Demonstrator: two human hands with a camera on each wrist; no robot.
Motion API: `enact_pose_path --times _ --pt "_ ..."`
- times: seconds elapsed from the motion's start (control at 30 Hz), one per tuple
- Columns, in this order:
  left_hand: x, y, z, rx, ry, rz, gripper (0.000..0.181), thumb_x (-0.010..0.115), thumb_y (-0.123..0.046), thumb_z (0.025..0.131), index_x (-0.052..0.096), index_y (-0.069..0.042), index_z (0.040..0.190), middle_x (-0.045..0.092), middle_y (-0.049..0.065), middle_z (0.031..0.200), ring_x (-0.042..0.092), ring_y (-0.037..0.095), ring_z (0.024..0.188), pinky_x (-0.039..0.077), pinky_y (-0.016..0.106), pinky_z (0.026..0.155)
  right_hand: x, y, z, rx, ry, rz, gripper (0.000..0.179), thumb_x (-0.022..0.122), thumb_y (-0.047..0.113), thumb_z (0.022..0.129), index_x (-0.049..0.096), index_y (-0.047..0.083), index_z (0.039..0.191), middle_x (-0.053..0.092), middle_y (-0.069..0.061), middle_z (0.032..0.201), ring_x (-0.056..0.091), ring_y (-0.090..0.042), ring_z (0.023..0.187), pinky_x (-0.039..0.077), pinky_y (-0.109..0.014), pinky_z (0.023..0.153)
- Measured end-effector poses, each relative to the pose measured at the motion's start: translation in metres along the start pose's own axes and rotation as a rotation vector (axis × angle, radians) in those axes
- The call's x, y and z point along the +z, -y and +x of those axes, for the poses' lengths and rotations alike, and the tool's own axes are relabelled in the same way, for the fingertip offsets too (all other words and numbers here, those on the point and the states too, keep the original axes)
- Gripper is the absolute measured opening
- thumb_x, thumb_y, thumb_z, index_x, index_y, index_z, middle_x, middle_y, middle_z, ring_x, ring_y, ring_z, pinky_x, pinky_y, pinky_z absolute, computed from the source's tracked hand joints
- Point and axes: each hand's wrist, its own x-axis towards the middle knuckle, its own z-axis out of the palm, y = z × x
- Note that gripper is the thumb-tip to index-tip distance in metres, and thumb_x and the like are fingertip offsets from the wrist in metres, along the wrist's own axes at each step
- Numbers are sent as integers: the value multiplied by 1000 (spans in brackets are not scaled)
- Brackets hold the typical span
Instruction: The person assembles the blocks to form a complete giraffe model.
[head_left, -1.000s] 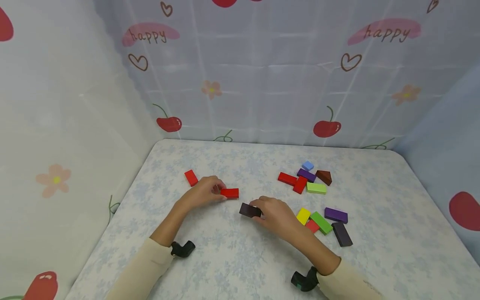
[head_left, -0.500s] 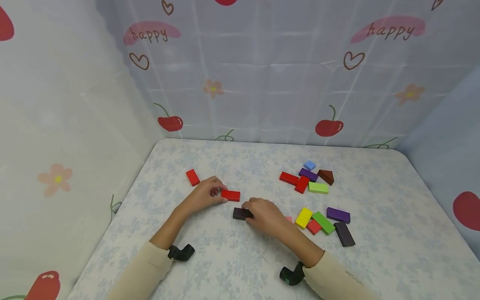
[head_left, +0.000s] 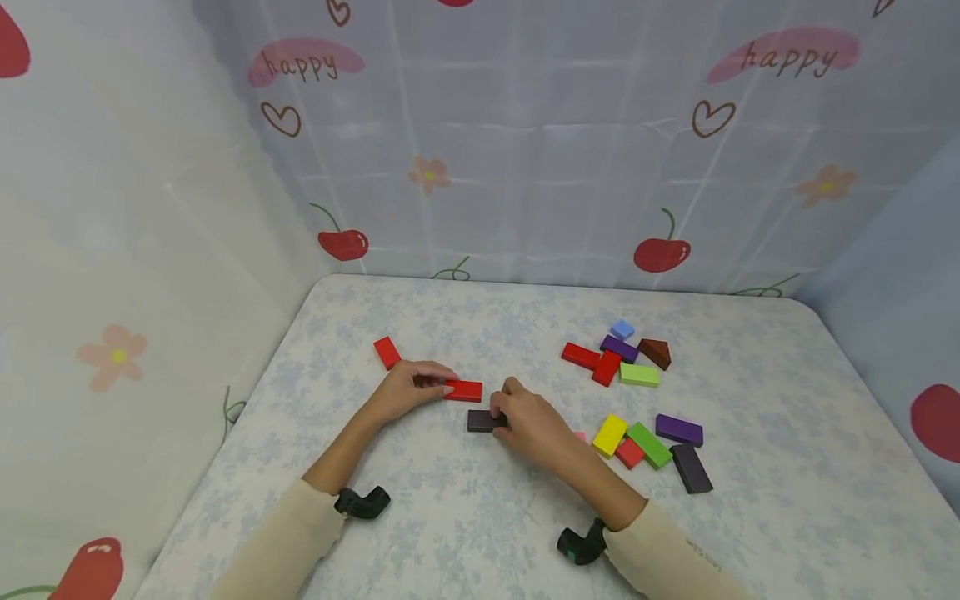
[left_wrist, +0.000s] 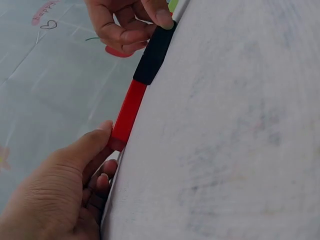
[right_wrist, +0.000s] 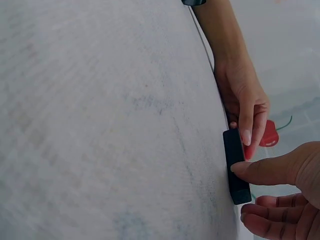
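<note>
In the head view a red block (head_left: pixel 465 391) lies flat left of the table's middle. My left hand (head_left: pixel 408 388) pinches its left end, with the thumb at the near corner. Just nearer to me, and apart from it, lies a black block (head_left: pixel 482 421). The right end of this block is held by my right hand (head_left: pixel 531 423), whose fingers hide that end. From the right wrist view, the thumb (right_wrist: pixel 250 171) presses the black block's near side. A second red block (head_left: pixel 387 352) rests behind my left hand.
Right of my right hand lie a yellow block (head_left: pixel 610 435), a green block (head_left: pixel 649 446), a small red block (head_left: pixel 629 453), a purple block (head_left: pixel 679 429) and another black block (head_left: pixel 692 468). Farther back sits a cluster with a brown triangle (head_left: pixel 656 352) and a light green block (head_left: pixel 639 375).
My right hand has moved left and brought the black block down beside the red block, turning it level. My left hand stays at the red block, its fingers now straighter.
</note>
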Motion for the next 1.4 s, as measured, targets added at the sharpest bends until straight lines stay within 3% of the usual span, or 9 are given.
enact_pose_path --times 0.27,0.33,0.57,1.13,1.4 --pt "-3 -28 -5 -11 9 11 22 78 -8 90 79 -8 112 75 5 105 63 15 82 51 26 70 -2 -3 5 17 21 40 19 83 14 86 67 15 94 61 3 86 53 -14 75 49 -31 70" --pt "-4 -28 -4 -14 10 8 22 78 -8 90 79 -9 112 75 5 105 63 15 82 51 25 69 -2 -3 6 15 24 48 18 83 15 86 67 15 94 62 4 84 53 -14 75 49 -31 70" --pt "-1 4 3 -12 18 -8 23 81 -21 89 80 -19 112 75 -2 106 65 19 81 52 27 68 -1 -2 13 -29 6 36 20 84 15 86 64 14 92 59 5 79 52 -14 72 46 -29 66" --pt "-2 6 1 -16 33 -5 20 80 -24 89 80 -24 110 76 -6 105 67 18 81 54 28 69 7 13 30 -89 -13 26 20 83 15 87 63 12 90 62 2 83 52 -12 70 46 -30 64" --pt "-2 6 0 -22 26 -53 25 80 -13 89 79 -13 114 75 4 110 70 20 88 55 27 73 10 19 36 -98 -56 3 20 83 16 87 64 12 91 65 1 86 54 -12 73 48 -30 65"
